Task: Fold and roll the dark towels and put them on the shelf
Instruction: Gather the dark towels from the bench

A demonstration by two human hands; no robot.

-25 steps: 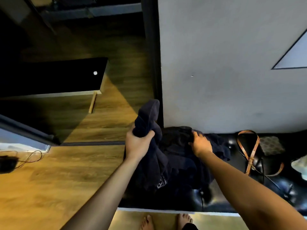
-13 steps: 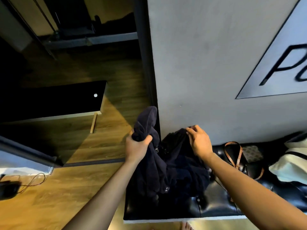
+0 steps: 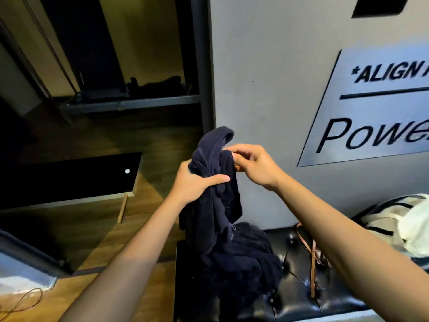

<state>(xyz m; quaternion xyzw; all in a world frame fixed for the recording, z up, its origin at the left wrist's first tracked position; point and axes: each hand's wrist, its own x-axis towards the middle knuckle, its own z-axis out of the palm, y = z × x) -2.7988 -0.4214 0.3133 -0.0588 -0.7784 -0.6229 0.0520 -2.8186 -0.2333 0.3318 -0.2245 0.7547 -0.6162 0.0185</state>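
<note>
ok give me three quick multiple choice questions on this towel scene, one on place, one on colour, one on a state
1. Where does the pile of towels lie?
A. wooden floor
B. black bench
C. shelf

2. What colour is the lifted towel?
A. white
B. red
C. dark navy

3. How is the lifted towel held?
A. left hand grips it, right hand pinches its edge
B. left hand alone
C. neither hand touches it

Answers: 1 B, the pile sits on the tufted bench; 2 C, the cloth is dark blue; 3 A, both hands are on it.
</note>
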